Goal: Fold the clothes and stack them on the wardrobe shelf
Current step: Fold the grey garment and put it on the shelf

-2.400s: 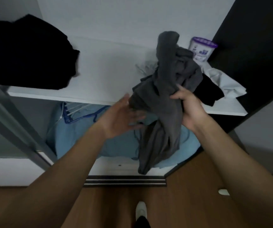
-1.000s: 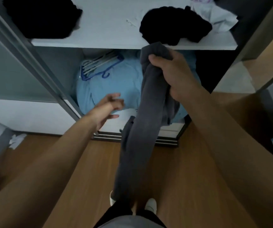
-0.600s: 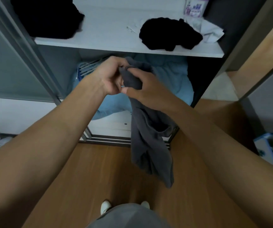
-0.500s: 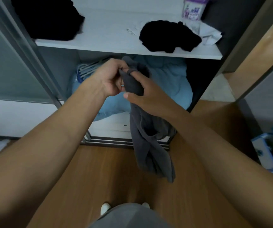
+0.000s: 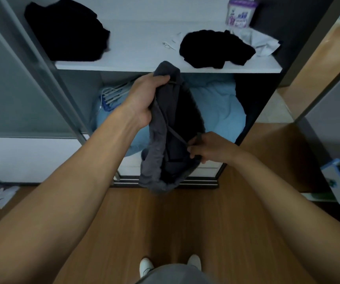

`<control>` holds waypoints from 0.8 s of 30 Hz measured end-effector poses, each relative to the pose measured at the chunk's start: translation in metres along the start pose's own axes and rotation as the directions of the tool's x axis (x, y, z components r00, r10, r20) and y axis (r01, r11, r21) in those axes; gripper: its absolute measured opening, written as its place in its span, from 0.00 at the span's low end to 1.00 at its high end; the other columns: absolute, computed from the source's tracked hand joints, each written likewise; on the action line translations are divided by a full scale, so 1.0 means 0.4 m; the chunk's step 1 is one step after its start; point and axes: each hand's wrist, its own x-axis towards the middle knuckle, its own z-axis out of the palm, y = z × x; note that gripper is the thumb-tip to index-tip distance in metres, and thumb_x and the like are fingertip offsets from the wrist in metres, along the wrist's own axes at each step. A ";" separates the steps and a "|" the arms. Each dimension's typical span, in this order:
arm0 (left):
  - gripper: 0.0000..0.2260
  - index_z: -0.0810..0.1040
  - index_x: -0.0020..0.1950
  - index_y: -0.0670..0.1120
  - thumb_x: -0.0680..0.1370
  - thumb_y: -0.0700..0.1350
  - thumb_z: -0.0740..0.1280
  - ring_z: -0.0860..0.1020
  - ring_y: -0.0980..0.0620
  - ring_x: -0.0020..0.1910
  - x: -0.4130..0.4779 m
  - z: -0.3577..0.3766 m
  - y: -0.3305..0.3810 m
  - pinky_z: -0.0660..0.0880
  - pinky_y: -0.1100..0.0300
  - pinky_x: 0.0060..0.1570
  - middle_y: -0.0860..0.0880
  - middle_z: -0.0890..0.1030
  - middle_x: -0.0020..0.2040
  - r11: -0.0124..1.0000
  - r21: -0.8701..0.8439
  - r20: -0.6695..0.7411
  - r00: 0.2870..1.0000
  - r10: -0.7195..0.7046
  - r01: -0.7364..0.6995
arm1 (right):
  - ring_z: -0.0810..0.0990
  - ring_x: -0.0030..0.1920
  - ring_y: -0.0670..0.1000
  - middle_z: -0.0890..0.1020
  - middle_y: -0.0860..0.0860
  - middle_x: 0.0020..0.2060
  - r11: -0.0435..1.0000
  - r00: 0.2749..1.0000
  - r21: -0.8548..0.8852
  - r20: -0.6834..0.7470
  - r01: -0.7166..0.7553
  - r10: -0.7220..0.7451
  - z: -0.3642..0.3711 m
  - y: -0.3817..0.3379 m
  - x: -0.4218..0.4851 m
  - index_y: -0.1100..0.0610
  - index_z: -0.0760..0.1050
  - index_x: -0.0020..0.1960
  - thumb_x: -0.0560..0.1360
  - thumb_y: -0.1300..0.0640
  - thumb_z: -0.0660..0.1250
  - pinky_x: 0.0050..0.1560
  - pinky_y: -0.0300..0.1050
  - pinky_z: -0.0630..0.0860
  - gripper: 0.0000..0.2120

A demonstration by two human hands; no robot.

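Note:
A dark grey garment hangs in front of the wardrobe, below the white shelf. My left hand grips its upper edge near the shelf front. My right hand pinches the garment's opposite edge lower down, stretching it open between the two hands. On the shelf lie a black folded pile at the left, a crumpled black garment at the right and a white cloth behind it.
A purple-lidded tub stands at the shelf's back right. Below the shelf are a light blue bundle and hangers. A sliding door frame runs at the left. Wooden floor and my shoes lie below; a box sits at the right.
My hands, which were together at the garment's top, have separated: the right hand slid down and right along the edge, spreading the grey garment open. The left hand keeps the top.

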 end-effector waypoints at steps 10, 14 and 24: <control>0.07 0.81 0.46 0.43 0.78 0.36 0.64 0.82 0.48 0.40 0.003 -0.100 0.010 0.81 0.54 0.44 0.42 0.83 0.42 0.988 0.083 -0.277 0.949 0.152 -0.134 | 0.77 0.45 0.52 0.76 0.48 0.41 0.738 0.974 -0.637 -0.115 -0.223 0.196 0.000 -0.010 -0.011 0.56 0.71 0.48 0.79 0.43 0.64 0.46 0.46 0.71 0.15; 0.09 0.81 0.40 0.44 0.77 0.36 0.65 0.81 0.45 0.42 0.003 -0.102 -0.005 0.80 0.45 0.51 0.42 0.83 0.42 0.992 0.014 -0.332 0.935 0.122 -0.124 | 0.79 0.55 0.53 0.79 0.48 0.48 0.467 0.986 -0.870 -0.114 -0.159 0.124 0.082 -0.039 -0.005 0.52 0.74 0.55 0.81 0.47 0.61 0.63 0.54 0.64 0.10; 0.03 0.82 0.41 0.43 0.74 0.39 0.69 0.82 0.51 0.35 0.008 -0.121 -0.034 0.79 0.56 0.38 0.46 0.83 0.36 0.990 -0.102 -0.416 0.908 0.046 -0.097 | 0.79 0.52 0.55 0.76 0.49 0.40 0.533 0.946 -0.782 -0.281 -0.322 0.160 0.045 -0.009 0.025 0.52 0.78 0.56 0.80 0.35 0.54 0.64 0.57 0.62 0.24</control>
